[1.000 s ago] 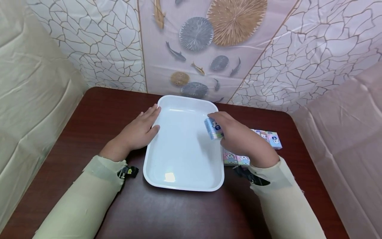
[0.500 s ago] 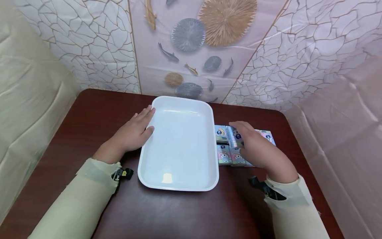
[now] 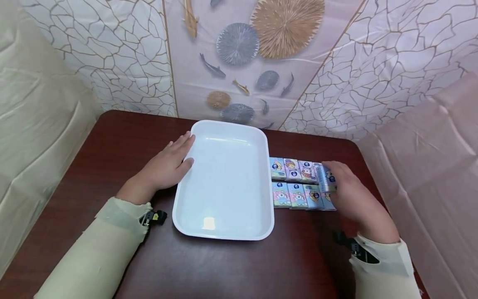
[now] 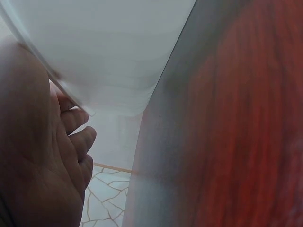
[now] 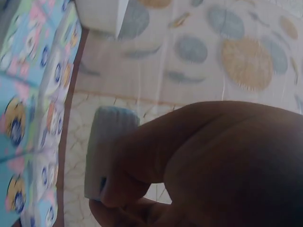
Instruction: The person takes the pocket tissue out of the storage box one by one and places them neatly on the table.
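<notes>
A white rectangular tray (image 3: 223, 187) lies on the dark wooden table. My left hand (image 3: 161, 171) rests along its left rim with fingers straight; in the left wrist view the fingers (image 4: 81, 142) show beside the tray wall (image 4: 118, 61). My right hand (image 3: 356, 201) pinches a small blue, cartoon-printed tissue pack (image 3: 325, 178) above the right end of two rows of similar packs. The right wrist view shows this pack (image 5: 102, 146) between thumb and fingers, over the height of the rows. Part of the pack is hidden behind the hand.
Right of the tray, a back row of tissue packs (image 3: 292, 169) and a front row (image 3: 297, 196) lie close together, their left ends right at the tray's rim. Patterned cloth (image 3: 239, 74) hangs behind the table's far edge, with plain cloth at both sides.
My right hand has carried the tissue pack rightward, from over the tray's right side to the right end of the rows, uncovering more packs. The left hand has stayed at the rim.
</notes>
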`<state>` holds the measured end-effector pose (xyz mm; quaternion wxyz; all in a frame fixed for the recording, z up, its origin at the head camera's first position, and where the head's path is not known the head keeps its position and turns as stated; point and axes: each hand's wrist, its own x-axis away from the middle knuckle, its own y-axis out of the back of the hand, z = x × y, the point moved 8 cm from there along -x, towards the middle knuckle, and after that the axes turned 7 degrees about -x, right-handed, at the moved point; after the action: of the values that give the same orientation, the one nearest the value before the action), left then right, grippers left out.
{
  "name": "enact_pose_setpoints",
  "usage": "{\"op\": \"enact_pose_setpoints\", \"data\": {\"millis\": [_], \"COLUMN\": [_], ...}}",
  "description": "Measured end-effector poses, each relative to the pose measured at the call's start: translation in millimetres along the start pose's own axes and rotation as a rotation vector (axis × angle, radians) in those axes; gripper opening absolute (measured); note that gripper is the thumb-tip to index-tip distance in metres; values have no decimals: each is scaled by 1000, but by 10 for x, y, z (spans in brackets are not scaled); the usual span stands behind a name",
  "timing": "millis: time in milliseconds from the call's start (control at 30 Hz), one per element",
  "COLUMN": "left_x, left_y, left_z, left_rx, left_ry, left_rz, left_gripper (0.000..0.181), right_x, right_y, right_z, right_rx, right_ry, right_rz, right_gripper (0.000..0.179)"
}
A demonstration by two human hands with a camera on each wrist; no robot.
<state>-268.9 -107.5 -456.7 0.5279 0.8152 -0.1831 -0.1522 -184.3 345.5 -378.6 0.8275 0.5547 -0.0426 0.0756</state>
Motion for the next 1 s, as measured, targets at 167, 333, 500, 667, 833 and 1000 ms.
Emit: {"op": "enact_pose_setpoints", "data": {"millis": [167,333,500,667,833,1000], "left_x": [-6,2,10,10,-4,-8], "left_y": [6,-11,-26,-21,-14,-9], "left_z": [3,21,16,-5,-10,3], "left_rx": [5,13,18,20,12,9], "left_ry": [9,18,21,23,17,20], "left_rz": [4,4,-2,-2,-9,-2], "left_gripper": [70,70,71,71,70,71], "right_x": [14,13,49,94,97,67], "right_y": [2,-28,-72,-114,-152,-222], "right_z": [-219,-452,-729,-898,-996,-1061], "right_rx": [8,26,38,45,40,33], "right_ry": [-36,-74,-131,-149,-131,-124], "right_rz": [-13,5,37,50,48,58], "right_gripper": [90,90,87,85,81,78]}}
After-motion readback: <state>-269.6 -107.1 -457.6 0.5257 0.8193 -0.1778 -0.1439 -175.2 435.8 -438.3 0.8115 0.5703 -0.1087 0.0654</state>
